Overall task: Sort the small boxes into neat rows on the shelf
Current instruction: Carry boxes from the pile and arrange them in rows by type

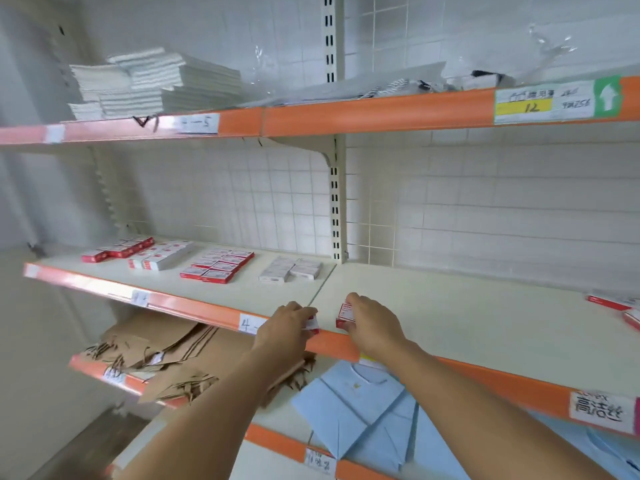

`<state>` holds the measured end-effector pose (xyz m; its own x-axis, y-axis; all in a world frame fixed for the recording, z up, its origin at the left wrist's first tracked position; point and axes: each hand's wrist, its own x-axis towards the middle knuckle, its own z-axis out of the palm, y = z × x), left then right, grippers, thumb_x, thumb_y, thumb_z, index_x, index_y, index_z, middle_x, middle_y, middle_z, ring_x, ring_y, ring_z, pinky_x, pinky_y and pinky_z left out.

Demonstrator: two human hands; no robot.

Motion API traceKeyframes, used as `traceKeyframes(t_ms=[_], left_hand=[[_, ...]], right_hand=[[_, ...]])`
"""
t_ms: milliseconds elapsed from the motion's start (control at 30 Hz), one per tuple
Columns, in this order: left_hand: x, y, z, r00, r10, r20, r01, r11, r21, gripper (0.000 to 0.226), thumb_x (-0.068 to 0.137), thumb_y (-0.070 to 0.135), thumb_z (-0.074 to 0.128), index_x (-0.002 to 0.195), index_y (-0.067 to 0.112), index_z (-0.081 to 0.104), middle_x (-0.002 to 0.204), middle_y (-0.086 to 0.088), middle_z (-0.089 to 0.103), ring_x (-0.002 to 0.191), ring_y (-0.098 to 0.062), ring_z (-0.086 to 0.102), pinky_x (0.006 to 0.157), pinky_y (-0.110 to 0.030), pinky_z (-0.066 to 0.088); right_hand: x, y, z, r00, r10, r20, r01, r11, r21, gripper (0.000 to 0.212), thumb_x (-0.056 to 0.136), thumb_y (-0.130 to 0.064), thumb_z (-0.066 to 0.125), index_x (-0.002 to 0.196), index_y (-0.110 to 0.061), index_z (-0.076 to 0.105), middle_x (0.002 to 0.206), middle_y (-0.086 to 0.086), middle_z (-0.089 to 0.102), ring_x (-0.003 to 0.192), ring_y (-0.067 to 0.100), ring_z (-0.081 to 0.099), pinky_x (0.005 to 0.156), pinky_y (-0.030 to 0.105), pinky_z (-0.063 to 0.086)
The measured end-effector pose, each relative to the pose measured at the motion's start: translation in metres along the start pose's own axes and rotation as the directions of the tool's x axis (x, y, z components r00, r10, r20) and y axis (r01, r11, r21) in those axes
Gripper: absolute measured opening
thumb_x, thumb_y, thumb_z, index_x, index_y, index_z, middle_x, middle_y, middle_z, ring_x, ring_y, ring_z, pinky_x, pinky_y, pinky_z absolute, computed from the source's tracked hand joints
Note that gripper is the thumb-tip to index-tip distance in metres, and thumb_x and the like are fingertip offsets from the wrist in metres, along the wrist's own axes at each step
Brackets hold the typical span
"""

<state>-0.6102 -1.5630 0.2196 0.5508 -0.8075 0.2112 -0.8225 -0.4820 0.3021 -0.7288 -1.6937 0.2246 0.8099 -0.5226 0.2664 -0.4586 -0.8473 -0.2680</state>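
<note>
Two hands worked at the front lip of the middle shelf [450,306] in the head view, each with a small red-and-white box. The left hand [284,327] had its fingers curled over a box [312,323] that showed only as a sliver at the fingertips, right against the orange edge strip [332,344]. The right hand [372,323] pinched a second box [344,315] from above, tilted up on its edge, just beside the first and close to the seam between the two shelf boards.

Farther back on the left board lay four groups already laid flat: a red-fronted row [117,249] at the far left, a white and red group [161,258] next to it, a red-bordered block [217,266] and a pale grey-white cluster [290,269] nearest the upright. A few loose red boxes [613,303] sat well apart at the far right edge.

Judging by this, the step in hand was carrying a pair of strays toward the sorted groups. The next move would call for matching each box's face to the right group, then setting it flat and square against its neighbours.

Above sat folded white stacks [156,81]; below, brown paper bags [156,355] and pale blue envelopes [363,407].
</note>
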Motion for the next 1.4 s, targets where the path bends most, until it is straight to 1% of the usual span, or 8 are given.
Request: traceKeyframes(t_ms=[167, 267, 367, 533, 700, 867, 1200, 1400], left_hand=[[-0.033, -0.080, -0.031, 0.997, -0.075, -0.017, 0.076, 0.997, 0.030, 0.044, 0.090, 0.015, 0.054, 0.133, 0.024, 0.051, 0.126, -0.004, 0.050, 0.118, -0.025, 0.046, 0.095, -0.036, 0.043], [-0.047, -0.119, -0.043, 0.992, -0.114, -0.053, 0.117, 0.992, 0.045, 0.042, 0.092, 0.017, 0.054, 0.133, 0.025, 0.051, 0.126, -0.003, 0.050, 0.115, -0.023, 0.047, 0.089, -0.031, 0.043], [-0.055, -0.151, -0.052, 0.983, -0.164, -0.088, 0.167, 0.986, 0.030, 0.042, 0.093, 0.019, 0.054, 0.134, 0.026, 0.048, 0.129, -0.001, 0.048, 0.118, -0.020, 0.043, 0.093, -0.035, 0.045], [-0.048, -0.189, -0.062, 0.974, -0.185, -0.130, 0.193, 0.980, 0.053, 0.043, 0.094, 0.022, 0.053, 0.137, 0.027, 0.046, 0.133, 0.000, 0.049, 0.121, -0.020, 0.042, 0.095, -0.033, 0.040], [-0.022, -0.216, -0.068, 0.966, -0.216, -0.143, 0.227, 0.972, 0.063, 0.043, 0.095, 0.023, 0.051, 0.137, 0.030, 0.045, 0.134, 0.002, 0.049, 0.121, -0.018, 0.042, 0.093, -0.035, 0.045], [0.012, -0.239, -0.076, 0.965, -0.223, -0.139, 0.235, 0.968, 0.082, 0.041, 0.097, 0.026, 0.048, 0.137, 0.031, 0.044, 0.132, 0.004, 0.048, 0.121, -0.017, 0.042, 0.089, -0.035, 0.047], [0.069, -0.289, -0.076, 0.978, -0.165, -0.129, 0.172, 0.984, 0.049, 0.043, 0.094, 0.021, 0.054, 0.135, 0.031, 0.048, 0.130, 0.001, 0.041, 0.120, -0.018, 0.039, 0.088, -0.036, 0.048], [0.102, -0.330, -0.077, 0.998, -0.047, -0.046, 0.048, 0.999, 0.017, 0.044, 0.092, 0.022, 0.056, 0.135, 0.029, 0.046, 0.127, 0.002, 0.044, 0.120, -0.016, 0.040, 0.090, -0.031, 0.045]], right_hand=[[0.016, -0.073, 0.031, 0.998, -0.069, 0.012, 0.068, 0.997, 0.038, 0.030, 0.090, -0.025, 0.052, 0.116, -0.012, 0.045, 0.110, 0.008, 0.057, 0.104, 0.029, 0.054, 0.070, 0.033, 0.036], [0.026, -0.107, 0.045, 0.993, -0.114, 0.025, 0.113, 0.993, 0.040, 0.029, 0.091, -0.025, 0.053, 0.116, -0.012, 0.044, 0.111, 0.008, 0.056, 0.103, 0.028, 0.054, 0.069, 0.032, 0.035], [0.038, -0.135, 0.055, 0.987, -0.158, 0.038, 0.157, 0.987, 0.031, 0.029, 0.092, -0.023, 0.053, 0.117, -0.012, 0.044, 0.112, 0.008, 0.055, 0.104, 0.028, 0.053, 0.070, 0.033, 0.037], [0.069, -0.172, 0.069, 0.977, -0.210, 0.044, 0.208, 0.977, 0.043, 0.031, 0.092, -0.026, 0.055, 0.118, -0.013, 0.044, 0.113, 0.008, 0.056, 0.105, 0.027, 0.054, 0.073, 0.033, 0.040], [0.108, -0.195, 0.089, 0.967, -0.253, 0.015, 0.252, 0.967, 0.043, 0.036, 0.092, -0.027, 0.056, 0.123, -0.014, 0.043, 0.117, 0.006, 0.057, 0.107, 0.024, 0.055, 0.072, 0.029, 0.039], [0.147, -0.205, 0.103, 0.963, -0.270, 0.021, 0.267, 0.960, 0.083, 0.043, 0.090, -0.025, 0.054, 0.130, -0.015, 0.041, 0.119, 0.008, 0.058, 0.107, 0.028, 0.056, 0.081, 0.037, 0.048], [0.199, -0.212, 0.123, 0.977, -0.212, -0.017, 0.213, 0.975, 0.061, 0.032, 0.092, -0.024, 0.055, 0.121, -0.014, 0.044, 0.120, 0.004, 0.056, 0.108, 0.023, 0.053, 0.078, 0.034, 0.046], [0.224, -0.231, 0.136, 0.996, -0.068, -0.054, 0.070, 0.997, 0.028, 0.035, 0.092, -0.025, 0.053, 0.124, -0.014, 0.043, 0.123, 0.004, 0.055, 0.110, 0.024, 0.051, 0.075, 0.033, 0.042]])
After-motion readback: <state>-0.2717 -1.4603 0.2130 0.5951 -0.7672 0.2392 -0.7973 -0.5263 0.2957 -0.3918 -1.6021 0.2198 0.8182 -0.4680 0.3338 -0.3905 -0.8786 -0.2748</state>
